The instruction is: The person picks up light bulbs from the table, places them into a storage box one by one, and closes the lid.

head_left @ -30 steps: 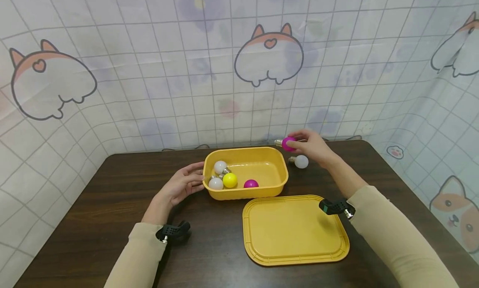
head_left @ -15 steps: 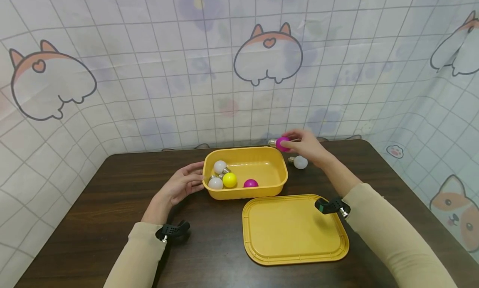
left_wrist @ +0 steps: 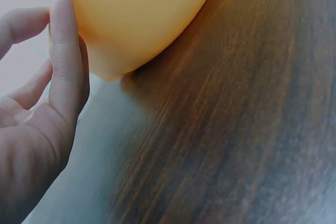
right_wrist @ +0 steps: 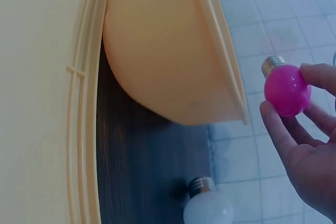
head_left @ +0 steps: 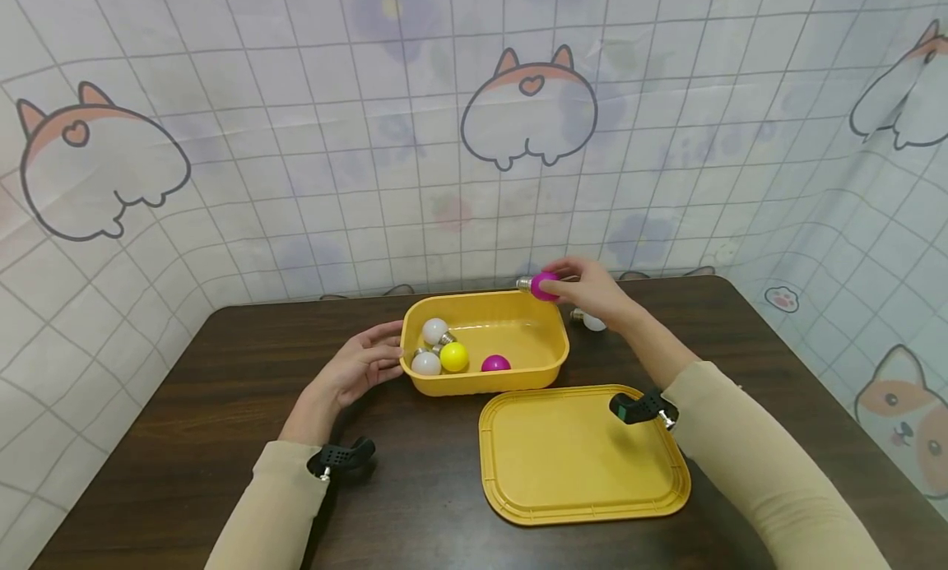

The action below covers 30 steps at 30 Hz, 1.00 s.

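Note:
My right hand (head_left: 592, 294) pinches a magenta light bulb (head_left: 544, 286) by its round globe, above the back right corner of the yellow bin (head_left: 485, 382). The metal screw base of the bulb (right_wrist: 287, 90) points left, away from the palm. Inside the bin lie two white bulbs (head_left: 434, 331), a yellow bulb (head_left: 454, 357) and another magenta bulb (head_left: 495, 363). My left hand (head_left: 363, 363) rests its fairly straight fingers against the bin's left side; the left wrist view shows the fingertips touching the bin wall (left_wrist: 136, 19).
A white bulb (head_left: 594, 322) lies on the dark wooden table (head_left: 415, 471) right of the bin, partly hidden by my right hand. In front of the bin sits a flat yellow lid (head_left: 581, 455). A patterned cloth wall (head_left: 355, 183) rises behind the table.
My right hand has moved left with the magenta bulb, from beside the bin to over its back right corner. The left hand and the bin have stayed in place.

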Each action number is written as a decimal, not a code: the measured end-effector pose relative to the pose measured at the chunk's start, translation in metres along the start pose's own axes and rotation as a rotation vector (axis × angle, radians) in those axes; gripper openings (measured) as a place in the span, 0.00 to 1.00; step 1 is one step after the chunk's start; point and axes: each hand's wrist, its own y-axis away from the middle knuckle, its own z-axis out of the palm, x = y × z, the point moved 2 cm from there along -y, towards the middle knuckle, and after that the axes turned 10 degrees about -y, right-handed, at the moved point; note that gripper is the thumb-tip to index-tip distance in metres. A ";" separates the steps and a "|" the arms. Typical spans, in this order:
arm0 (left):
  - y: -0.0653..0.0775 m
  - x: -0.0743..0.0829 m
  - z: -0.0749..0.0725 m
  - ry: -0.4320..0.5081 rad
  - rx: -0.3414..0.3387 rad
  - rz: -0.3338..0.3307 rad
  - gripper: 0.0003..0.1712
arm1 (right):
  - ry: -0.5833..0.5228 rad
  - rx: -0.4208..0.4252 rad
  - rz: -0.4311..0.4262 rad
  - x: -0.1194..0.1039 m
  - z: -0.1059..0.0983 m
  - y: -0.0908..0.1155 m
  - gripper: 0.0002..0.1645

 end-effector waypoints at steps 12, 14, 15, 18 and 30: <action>0.002 0.001 0.001 0.006 0.004 0.005 0.36 | 0.019 -0.052 -0.028 0.000 0.017 -0.003 0.26; 0.002 0.001 0.001 0.005 0.002 0.005 0.36 | 0.011 -0.060 -0.027 -0.001 0.019 -0.004 0.25; 0.003 0.001 0.001 0.008 0.004 0.003 0.36 | 0.006 -0.061 -0.026 -0.001 0.020 -0.004 0.25; 0.003 0.000 0.002 0.006 0.000 0.007 0.37 | -0.025 -0.069 -0.031 0.000 0.024 -0.004 0.25; 0.007 -0.004 0.005 -0.001 0.000 0.031 0.38 | -0.020 -0.096 -0.046 0.001 0.037 -0.004 0.25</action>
